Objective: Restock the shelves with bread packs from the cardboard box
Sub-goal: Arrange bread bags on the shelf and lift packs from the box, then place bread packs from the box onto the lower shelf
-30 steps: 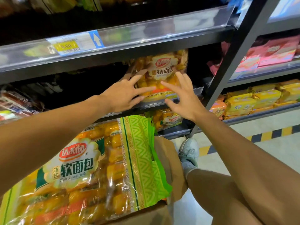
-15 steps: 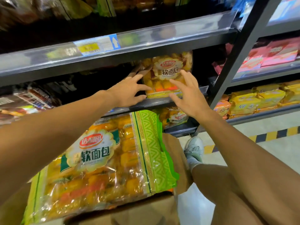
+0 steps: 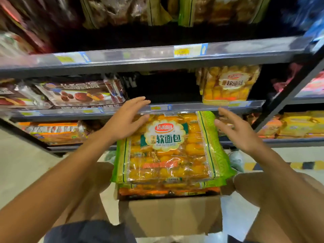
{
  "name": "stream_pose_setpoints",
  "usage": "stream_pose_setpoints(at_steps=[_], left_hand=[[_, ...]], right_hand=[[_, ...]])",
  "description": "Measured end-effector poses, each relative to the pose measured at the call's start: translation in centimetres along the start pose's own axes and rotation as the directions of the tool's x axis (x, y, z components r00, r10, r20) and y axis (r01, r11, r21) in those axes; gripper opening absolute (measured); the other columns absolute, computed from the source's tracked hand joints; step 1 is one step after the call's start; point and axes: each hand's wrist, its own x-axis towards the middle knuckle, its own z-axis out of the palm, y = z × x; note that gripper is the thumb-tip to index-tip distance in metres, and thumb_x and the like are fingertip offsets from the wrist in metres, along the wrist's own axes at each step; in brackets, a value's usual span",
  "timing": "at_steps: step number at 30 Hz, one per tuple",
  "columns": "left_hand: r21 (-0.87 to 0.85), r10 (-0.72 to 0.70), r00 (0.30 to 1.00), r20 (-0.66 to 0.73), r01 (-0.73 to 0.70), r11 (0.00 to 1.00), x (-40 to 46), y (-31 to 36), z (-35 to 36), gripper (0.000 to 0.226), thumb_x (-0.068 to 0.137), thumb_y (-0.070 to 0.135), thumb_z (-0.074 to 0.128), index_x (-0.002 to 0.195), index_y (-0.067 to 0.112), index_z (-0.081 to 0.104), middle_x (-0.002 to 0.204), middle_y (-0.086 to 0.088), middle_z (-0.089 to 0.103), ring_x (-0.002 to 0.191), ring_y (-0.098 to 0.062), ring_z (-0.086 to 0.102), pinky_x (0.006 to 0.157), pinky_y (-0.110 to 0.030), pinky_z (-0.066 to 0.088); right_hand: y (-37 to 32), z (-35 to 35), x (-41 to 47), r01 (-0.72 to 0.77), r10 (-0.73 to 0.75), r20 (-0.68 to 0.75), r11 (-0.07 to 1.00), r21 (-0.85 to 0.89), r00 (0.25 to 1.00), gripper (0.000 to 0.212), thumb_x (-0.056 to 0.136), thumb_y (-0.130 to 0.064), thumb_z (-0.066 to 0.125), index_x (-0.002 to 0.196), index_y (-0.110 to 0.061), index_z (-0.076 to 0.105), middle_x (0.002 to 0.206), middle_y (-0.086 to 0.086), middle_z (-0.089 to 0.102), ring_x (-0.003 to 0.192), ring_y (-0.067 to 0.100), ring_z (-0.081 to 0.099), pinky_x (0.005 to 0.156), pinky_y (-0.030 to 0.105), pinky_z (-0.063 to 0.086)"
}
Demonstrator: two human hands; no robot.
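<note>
While both arms reach forward over the cardboard box (image 3: 173,214), the left hand (image 3: 122,120) hovers at about ten o'clock from the top bread pack (image 3: 168,148), fingers spread and relaxed, grasping nothing; whether its thumb touches the wrapper I cannot tell. At two o'clock from that pack the right hand (image 3: 236,130) hangs with fingers loosely fanned, likewise holding nothing, just beside the pack's green edge. That pack lies flat on a stack of others in the box, label up, its far end tucked under the lip of the middle shelf (image 3: 184,106). On that shelf at one o'clock stands a shelved bread pack (image 3: 228,83), upright and facing out, with a dark gap to its left. At eleven o'clock lie flat chocolate cake packs (image 3: 78,93), close by the left hand's fingertips. Above, the upper shelf (image 3: 157,55) carries price tags too blurred to read, and the bags on it are cut off at the top edge. A black upright post (image 3: 284,102) slants at three o'clock, with yellow packs (image 3: 301,123) beyond it. Lower stacked packs show only their orange edges, and the person's knees hide the box's sides.
</note>
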Motion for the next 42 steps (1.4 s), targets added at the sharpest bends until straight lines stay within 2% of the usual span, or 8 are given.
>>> stream_pose_setpoints(at_steps=[8,12,16,22,28,36,39,42], left_hand=[[-0.166,-0.139,0.978,-0.154,0.113,0.980,-6.6,-1.9,2.9,0.073,0.093,0.060,0.053,0.155,0.028,0.030,0.165,0.011,0.010,0.152,-0.013,0.000,0.121,-0.040,0.008],[-0.292,-0.397,0.915,-0.075,0.361,0.886,-7.1,-2.1,2.9,0.097,0.083,0.063,0.061,0.158,0.023,0.013,0.152,0.005,0.020,0.141,-0.016,0.015,0.116,-0.040,0.023],[-0.369,-0.544,0.836,0.071,0.529,0.764,-7.1,-1.4,3.1,0.087,0.082,0.066,0.057,0.153,0.034,0.018,0.130,0.002,0.034,0.130,-0.020,0.035,0.106,-0.045,0.037],[-0.431,-0.430,0.899,0.080,0.420,0.798,-7.4,-0.9,3.1,0.070,0.092,0.061,0.050,0.149,0.050,0.011,0.111,0.030,0.057,0.091,0.003,0.064,0.075,-0.024,0.049],[-0.501,-0.381,0.925,-0.001,0.329,0.800,-8.2,-0.7,2.6,0.064,0.091,0.058,0.056,0.148,0.050,0.027,0.118,0.020,0.067,0.100,-0.001,0.069,0.088,-0.041,0.059],[-0.616,-0.423,0.872,-0.247,0.196,0.763,-7.8,0.2,1.4,0.085,0.093,0.041,0.064,0.155,0.048,0.007,0.128,0.039,0.056,0.119,0.006,0.058,0.104,-0.047,0.049],[-0.674,-0.430,0.842,-0.326,0.112,0.730,-8.0,0.6,1.3,0.097,0.092,0.040,0.068,0.158,0.039,-0.004,0.137,0.018,0.057,0.123,-0.006,0.060,0.105,-0.050,0.048],[-0.632,-0.418,0.808,-0.415,0.074,0.772,-7.5,0.9,1.1,0.088,0.089,0.037,0.068,0.158,0.025,0.015,0.142,0.009,0.055,0.128,-0.003,0.054,0.109,-0.039,0.045]], right_hand=[[-1.2,2.4,-1.3,-0.079,0.082,0.025,0.993,-0.091,0.996,0.072,0.091,-0.070,0.044,0.154,-0.037,0.031,0.159,-0.008,0.034,0.139,0.018,0.042,0.109,0.041,0.038],[-1.7,2.7,-0.7,-0.148,0.147,-0.018,0.985,-0.089,0.989,0.073,0.091,-0.072,0.044,0.153,-0.034,0.035,0.150,0.000,0.047,0.128,0.021,0.051,0.097,0.040,0.042],[-2.0,3.0,-0.2,-0.280,0.307,0.021,0.892,-0.355,0.952,0.092,0.085,-0.084,0.030,0.152,-0.022,0.038,0.143,0.010,0.056,0.130,0.033,0.053,0.101,0.048,0.044],[-3.1,3.9,0.6,-0.262,0.337,0.105,0.862,-0.434,0.936,0.089,0.082,-0.090,0.020,0.139,-0.028,0.051,0.132,0.008,0.062,0.119,0.033,0.058,0.098,0.046,0.047],[-3.7,2.6,0.6,-0.110,0.139,0.034,0.891,-0.440,0.990,0.076,0.082,-0.089,0.032,0.095,-0.023,0.067,0.076,-0.001,0.067,0.072,0.017,0.064,0.067,0.036,0.055],[-6.6,3.1,0.8,-0.001,-0.033,-0.250,0.991,-0.132,0.968,0.044,0.089,-0.068,0.055,0.103,-0.026,0.065,0.080,-0.011,0.068,0.075,0.008,0.065,0.064,0.030,0.049],[-6.8,3.8,0.4,0.060,-0.024,-0.297,0.992,0.113,0.955,0.036,0.091,-0.057,0.063,0.116,-0.032,0.067,0.099,-0.013,0.072,0.093,0.003,0.068,0.082,0.036,0.057],[-7.0,3.8,0.6,0.150,-0.063,-0.359,0.964,0.219,0.931,0.034,0.094,-0.046,0.066,0.124,-0.030,0.065,0.115,-0.011,0.070,0.109,0.008,0.065,0.095,0.043,0.054]])
